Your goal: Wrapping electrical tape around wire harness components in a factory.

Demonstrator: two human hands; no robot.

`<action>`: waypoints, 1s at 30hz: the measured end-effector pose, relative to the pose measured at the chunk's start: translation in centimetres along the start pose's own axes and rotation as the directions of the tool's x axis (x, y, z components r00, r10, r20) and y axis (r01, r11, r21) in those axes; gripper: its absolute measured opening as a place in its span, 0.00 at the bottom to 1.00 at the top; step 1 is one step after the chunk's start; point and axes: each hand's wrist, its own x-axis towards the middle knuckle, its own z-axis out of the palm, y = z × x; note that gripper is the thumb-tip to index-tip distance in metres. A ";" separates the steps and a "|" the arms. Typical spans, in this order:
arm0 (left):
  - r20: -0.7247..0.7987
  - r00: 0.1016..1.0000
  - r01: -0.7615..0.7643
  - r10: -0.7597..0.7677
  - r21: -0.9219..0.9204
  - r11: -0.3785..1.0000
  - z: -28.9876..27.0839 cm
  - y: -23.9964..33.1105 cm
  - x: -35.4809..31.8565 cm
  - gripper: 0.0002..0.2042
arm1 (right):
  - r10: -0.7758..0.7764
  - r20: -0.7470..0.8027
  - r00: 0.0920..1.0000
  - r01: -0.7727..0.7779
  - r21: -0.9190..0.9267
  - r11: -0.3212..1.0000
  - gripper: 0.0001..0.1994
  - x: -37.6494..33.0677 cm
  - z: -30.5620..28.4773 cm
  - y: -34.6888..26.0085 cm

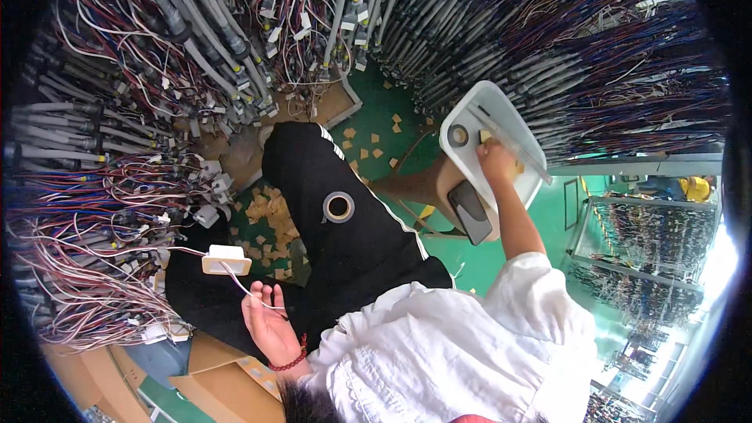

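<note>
My left hand [272,329], with a red bead bracelet at the wrist, is raised beside my lap. A thin white wire [239,282] runs between its half-curled fingers. Just beyond the fingertips, that wire meets a white block-shaped connector [225,260] with a tan pad along its face. My right hand [499,163] reaches into a white plastic bin [533,141], fingers bent down on a small tan piece [485,135]; the fingertips are partly hidden. A tape roll [457,135] lies in the bin beside that hand. Another tape roll [338,207] rests on my black-trousered thigh.
A dark phone [470,211] lies at the near end of the bin, above a brown stool [415,186]. Tan squares [270,219] litter the green floor. Dense hanging cable bundles [211,23] crowd the left and far sides. Open cardboard boxes [227,384] stand at lower left.
</note>
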 end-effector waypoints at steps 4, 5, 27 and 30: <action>-0.003 1.000 0.008 -0.008 0.000 1.000 -0.1 0.0 0.2 0.08 | 0.006 0.027 1.000 -0.007 0.046 0.999 0.13 -0.9 1.3 0.2; 0.003 1.000 0.013 -0.013 -0.001 1.000 0.0 0.0 0.2 0.08 | -0.023 -0.052 0.998 0.029 0.120 0.992 0.13 -0.6 2.2 0.9; -0.004 1.000 0.010 -0.010 -0.034 0.999 -0.6 -0.5 0.3 0.08 | -0.284 0.183 0.941 0.259 0.152 0.954 0.22 0.2 3.0 3.5; 0.037 0.999 0.039 -0.038 -0.045 0.998 0.5 -0.9 0.6 0.08 | -0.197 0.087 0.976 0.184 0.143 0.972 0.26 0.6 6.5 8.9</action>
